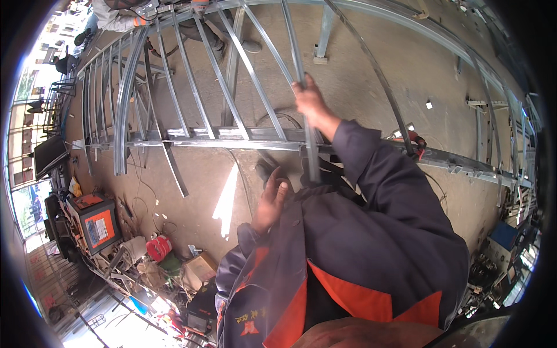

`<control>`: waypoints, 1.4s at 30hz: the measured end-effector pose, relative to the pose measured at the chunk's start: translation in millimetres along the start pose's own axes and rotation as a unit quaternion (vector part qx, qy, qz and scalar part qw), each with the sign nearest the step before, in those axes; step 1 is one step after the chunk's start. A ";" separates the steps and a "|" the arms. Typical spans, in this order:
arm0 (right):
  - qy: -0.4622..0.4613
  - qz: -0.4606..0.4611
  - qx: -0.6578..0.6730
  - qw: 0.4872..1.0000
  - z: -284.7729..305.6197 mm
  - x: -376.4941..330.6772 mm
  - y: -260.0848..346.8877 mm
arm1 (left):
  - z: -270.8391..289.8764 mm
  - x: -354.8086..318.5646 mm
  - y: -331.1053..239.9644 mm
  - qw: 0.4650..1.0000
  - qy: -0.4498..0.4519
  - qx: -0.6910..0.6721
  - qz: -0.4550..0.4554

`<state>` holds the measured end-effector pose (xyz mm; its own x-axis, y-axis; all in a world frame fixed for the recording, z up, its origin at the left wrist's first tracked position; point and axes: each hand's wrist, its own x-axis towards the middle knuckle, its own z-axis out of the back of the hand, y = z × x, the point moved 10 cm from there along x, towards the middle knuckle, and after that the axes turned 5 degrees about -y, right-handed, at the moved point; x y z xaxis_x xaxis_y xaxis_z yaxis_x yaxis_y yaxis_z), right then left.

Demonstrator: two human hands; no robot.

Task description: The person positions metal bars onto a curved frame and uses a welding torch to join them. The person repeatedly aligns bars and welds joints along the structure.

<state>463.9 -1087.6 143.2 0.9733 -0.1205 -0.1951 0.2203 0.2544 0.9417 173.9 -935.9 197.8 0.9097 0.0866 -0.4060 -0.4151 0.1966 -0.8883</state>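
Note:
My right hand (310, 101) reaches forward and grips one upright bar of a large grey metal grille frame (191, 98) that stands on the concrete floor in front of me. The bar (290, 52) runs from the curved top rail down past a horizontal cross rail (232, 139). My left hand (270, 200) hangs low by my dark blue and orange jacket, fingers loosely apart, holding nothing. It is a little below the cross rail and does not touch it.
Another person (125, 14) crouches at the frame's far left end. A welding machine with an orange panel (96, 223), a red canister (158, 247), a cardboard box (200, 269) and cables lie at lower left. More metal frames (505, 133) stack at right.

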 end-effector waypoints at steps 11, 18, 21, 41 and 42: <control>-0.020 0.073 -0.126 0.989 61.9 57.8 -37.1 | 39.2 -38.1 240.1 0.966 -0.054 0.167 0.192; 0.055 -0.030 -0.063 0.996 48.6 75.1 -49.4 | 76.6 -94.5 335.9 0.948 -0.051 0.234 0.209; 0.075 -0.074 -0.031 0.994 48.9 76.6 -55.1 | 81.9 -119.2 400.5 0.934 -0.105 0.142 0.311; 0.136 -0.117 -0.010 0.984 64.7 96.0 -81.5 | 46.2 -57.8 317.9 0.941 -0.023 0.265 0.207; 0.132 -0.119 -0.012 0.984 67.0 97.4 -83.0 | 50.7 -58.0 323.3 0.951 -0.051 0.215 0.216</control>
<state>536.2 -1184.8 64.4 0.8761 0.0736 -0.4765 0.4422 0.2714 0.8549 -12.9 -827.9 -54.9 0.6595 0.3407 -0.6700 -0.7305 0.5007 -0.4644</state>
